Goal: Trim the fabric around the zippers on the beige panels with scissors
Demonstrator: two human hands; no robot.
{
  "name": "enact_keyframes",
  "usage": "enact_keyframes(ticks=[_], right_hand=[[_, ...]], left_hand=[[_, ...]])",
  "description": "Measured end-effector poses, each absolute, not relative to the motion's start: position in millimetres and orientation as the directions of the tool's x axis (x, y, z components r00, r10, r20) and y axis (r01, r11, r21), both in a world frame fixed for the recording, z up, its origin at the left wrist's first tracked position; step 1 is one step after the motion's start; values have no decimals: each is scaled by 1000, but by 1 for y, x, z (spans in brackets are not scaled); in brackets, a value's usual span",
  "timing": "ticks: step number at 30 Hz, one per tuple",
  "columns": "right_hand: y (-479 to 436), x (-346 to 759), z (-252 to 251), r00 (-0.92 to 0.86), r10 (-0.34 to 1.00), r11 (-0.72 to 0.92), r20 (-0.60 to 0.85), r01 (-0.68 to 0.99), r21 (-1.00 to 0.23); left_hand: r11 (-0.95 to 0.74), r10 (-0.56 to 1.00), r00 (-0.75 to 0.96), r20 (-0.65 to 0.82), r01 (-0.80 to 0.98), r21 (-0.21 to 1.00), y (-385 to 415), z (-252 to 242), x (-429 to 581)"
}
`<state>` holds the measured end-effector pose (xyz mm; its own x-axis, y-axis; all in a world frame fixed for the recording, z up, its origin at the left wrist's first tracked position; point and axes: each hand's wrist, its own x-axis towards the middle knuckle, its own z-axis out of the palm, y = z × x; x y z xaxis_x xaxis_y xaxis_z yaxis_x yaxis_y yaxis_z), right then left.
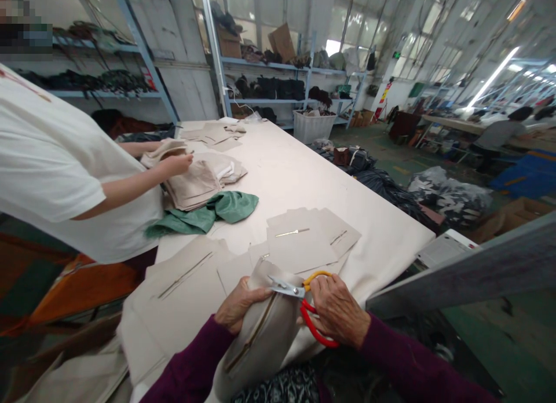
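Note:
My left hand [240, 303] grips a beige fabric panel [269, 339] that has a zipper [252, 336] set into it. The panel curves down over the near table edge toward my lap. In my right hand [341, 310] is a pair of scissors [295, 289] with one yellow and one red handle. The blades are apart and point left, at the panel's upper part close to my left fingers. Whether they touch the fabric I cannot tell. Just beyond my hands lie more beige panels [299, 246] with zippers, and another zippered panel [186, 270] is to the left.
A co-worker in a white shirt [78, 165] handles beige pieces [195, 183] at the table's left side. Green cloth [234, 207] lies beside that pile. Right of the white table [299, 165] are dark bundles [382, 189] and a grey beam [469, 264]. Loaded shelves [269, 64] stand behind.

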<state>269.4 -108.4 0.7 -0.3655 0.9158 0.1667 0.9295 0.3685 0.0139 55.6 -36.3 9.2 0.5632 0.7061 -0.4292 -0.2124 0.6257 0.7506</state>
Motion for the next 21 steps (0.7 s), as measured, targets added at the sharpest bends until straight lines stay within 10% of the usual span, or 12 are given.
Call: enact_keyframes(ticks=[12, 21], right_hand=[[-105, 261, -16, -410, 891, 428, 196, 902, -60], [-93, 296, -39, 108, 988, -58, 108, 919, -389]], left_hand=[[550, 758, 509, -407, -163, 819, -33, 13, 59], [605, 762, 316, -565, -34, 796, 8, 0, 7]])
